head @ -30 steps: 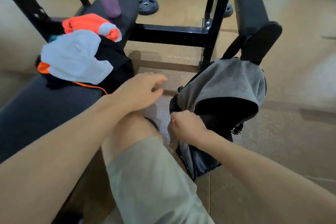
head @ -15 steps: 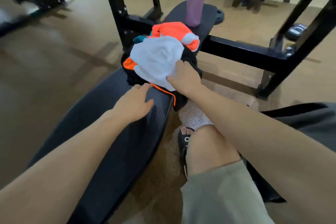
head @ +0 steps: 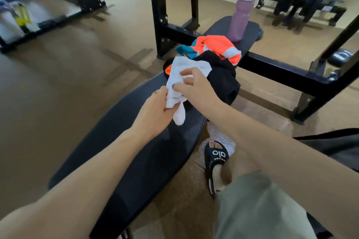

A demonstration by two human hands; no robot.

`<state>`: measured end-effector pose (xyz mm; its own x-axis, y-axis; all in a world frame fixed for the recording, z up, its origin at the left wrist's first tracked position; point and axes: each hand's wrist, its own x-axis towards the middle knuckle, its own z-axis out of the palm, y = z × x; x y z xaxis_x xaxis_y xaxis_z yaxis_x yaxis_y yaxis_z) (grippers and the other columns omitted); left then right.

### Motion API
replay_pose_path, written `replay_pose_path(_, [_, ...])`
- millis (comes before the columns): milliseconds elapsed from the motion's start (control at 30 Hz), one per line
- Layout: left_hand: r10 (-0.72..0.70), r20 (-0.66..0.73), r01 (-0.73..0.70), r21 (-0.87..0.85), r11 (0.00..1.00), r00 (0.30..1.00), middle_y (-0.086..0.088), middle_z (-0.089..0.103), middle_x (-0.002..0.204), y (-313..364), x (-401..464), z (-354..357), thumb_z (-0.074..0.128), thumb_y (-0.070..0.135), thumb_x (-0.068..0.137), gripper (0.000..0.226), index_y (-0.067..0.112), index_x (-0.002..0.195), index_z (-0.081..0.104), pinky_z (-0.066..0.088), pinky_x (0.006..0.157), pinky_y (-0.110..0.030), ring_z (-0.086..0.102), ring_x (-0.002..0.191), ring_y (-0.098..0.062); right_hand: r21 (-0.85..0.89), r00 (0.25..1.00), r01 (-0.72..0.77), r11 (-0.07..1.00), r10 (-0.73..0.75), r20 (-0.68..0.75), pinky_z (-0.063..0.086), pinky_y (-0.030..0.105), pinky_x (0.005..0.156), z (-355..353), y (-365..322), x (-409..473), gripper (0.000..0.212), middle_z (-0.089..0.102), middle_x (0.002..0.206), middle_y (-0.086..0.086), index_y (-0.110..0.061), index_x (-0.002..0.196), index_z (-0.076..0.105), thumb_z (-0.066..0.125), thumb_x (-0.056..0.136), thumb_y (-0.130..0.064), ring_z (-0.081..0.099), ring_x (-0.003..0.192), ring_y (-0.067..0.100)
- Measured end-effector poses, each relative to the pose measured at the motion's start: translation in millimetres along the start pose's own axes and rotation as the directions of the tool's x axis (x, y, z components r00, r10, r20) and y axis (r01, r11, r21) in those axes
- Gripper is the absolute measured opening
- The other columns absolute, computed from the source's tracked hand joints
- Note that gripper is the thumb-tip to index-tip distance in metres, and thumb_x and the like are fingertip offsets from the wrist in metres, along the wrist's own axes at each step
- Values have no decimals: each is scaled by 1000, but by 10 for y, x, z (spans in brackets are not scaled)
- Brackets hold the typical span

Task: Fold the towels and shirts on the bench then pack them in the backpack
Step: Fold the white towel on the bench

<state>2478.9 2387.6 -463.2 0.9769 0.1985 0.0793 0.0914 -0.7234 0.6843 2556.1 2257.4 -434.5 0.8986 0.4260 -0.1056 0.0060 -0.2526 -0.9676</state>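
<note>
A white towel [head: 181,75] is bunched and lifted off the black bench pad [head: 136,151]. My left hand [head: 155,111] grips its lower end from the left. My right hand [head: 196,88] pinches its upper part from the right, fingers spread on the cloth. Behind it on the bench lies a pile: a black shirt [head: 221,77], an orange and white garment [head: 217,46] and a teal piece [head: 184,51]. A grey and black edge of the backpack [head: 334,146] shows at the right, mostly hidden by my right arm.
A purple water bottle [head: 240,15] stands upright at the bench's far end. Black rack posts and crossbars [head: 281,72] stand behind and to the right of the bench. My foot in a black slide [head: 217,159] rests on the floor beside the bench. Gym machines line the back.
Both hands left the backpack and moved to the pile. The white towel has been picked up and pulled toward me, off the other clothes. The view swung left to the bench.
</note>
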Motion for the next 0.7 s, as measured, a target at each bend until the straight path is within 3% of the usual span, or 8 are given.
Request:
replay_pose_path(133, [-43,-82,44,10,999,996,2,48,73,39,-187,-306,56,31,99,40,22,62,45,34,61,-25,44,64,-10,-121,978,122,985,-98,186,45,18,82,109,-112,-266,64,60,116,-4,-21,141,43,71,84,-15,57,101,4])
replay_pose_path(267, [-57,-147,48,-59,997,988,-3,58,61,68,-381,-562,60,39,99,45,10,64,56,41,56,-24,51,57,-10,-219,952,266,939,-221,210,47,19,68,216,-113,-425,41,62,92,-10,-25,115,58,65,75,-21,61,79,5])
replay_pose_path(367, [-29,-197,27,-14,1000,980,-5,51,60,72,-520,-769,62,39,97,47,11,62,47,36,55,-28,43,56,-17,-290,945,303,908,-246,217,50,29,70,271,-163,-484,19,64,82,-9,-25,94,64,63,76,-20,61,79,10])
replay_pose_path(433, [-30,-201,36,24,999,979,0,41,58,52,-601,-901,64,37,95,49,17,60,37,29,54,-24,34,55,-13,-335,936,338,879,-276,219,45,24,63,308,-209,-511,11,61,75,-6,-24,84,64,62,79,-14,56,70,9])
replay_pose_path(533, [-18,-164,38,119,992,986,2,39,57,-53,-727,-1106,67,35,92,48,19,61,35,28,53,-28,32,54,-13,-411,930,367,834,-327,167,38,13,54,288,-312,-493,11,59,72,-5,-16,83,64,60,83,-6,50,64,6])
replay_pose_path(633, [0,-112,37,326,945,994,0,47,62,-226,-822,-1298,61,33,93,38,20,67,36,29,53,-32,40,57,-20,-502,904,419,757,-397,157,41,19,58,217,-437,-405,10,61,72,-3,-13,85,64,60,84,-4,51,66,8])
replay_pose_path(700, [-4,-151,57,347,936,989,-3,47,66,-309,-854,-1410,55,22,92,30,21,70,34,30,53,-34,39,60,-22,-566,876,468,679,-442,194,41,25,57,191,-527,-369,8,59,71,-5,-15,87,61,62,86,-7,52,65,9])
